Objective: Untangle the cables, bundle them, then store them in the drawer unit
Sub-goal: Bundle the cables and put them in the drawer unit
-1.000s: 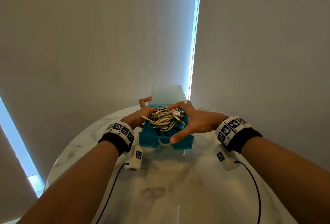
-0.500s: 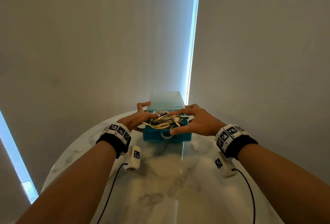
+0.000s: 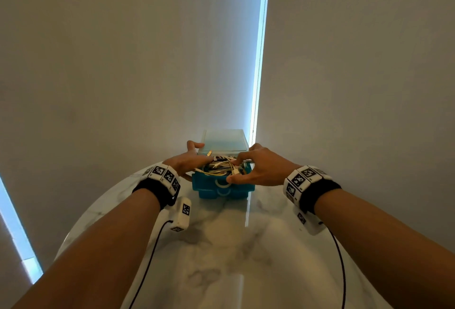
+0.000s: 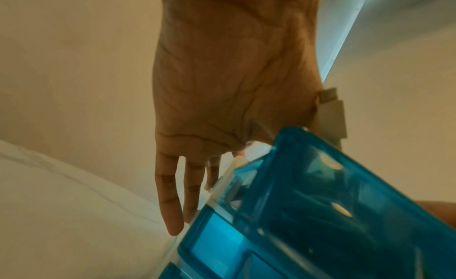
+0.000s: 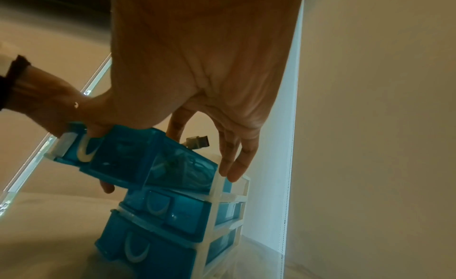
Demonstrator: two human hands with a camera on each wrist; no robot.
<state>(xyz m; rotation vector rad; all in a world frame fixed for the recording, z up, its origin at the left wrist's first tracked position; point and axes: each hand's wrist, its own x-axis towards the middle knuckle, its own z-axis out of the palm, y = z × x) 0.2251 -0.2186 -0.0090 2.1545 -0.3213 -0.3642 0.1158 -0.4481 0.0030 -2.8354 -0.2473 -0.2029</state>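
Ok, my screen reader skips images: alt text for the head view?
Both hands, left hand and right hand, rest on an open blue top drawer crammed with pale cables, on a white marble table.

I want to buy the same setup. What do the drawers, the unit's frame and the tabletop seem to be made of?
The top drawer looks like glossy translucent blue plastic: cables show through its wall. The frame looks like frosted whitish plastic, semi-clear with a duller surface. The tabletop looks like polished white marble with grey veins and a reflected light streak; it could equally be a marble-look surface.
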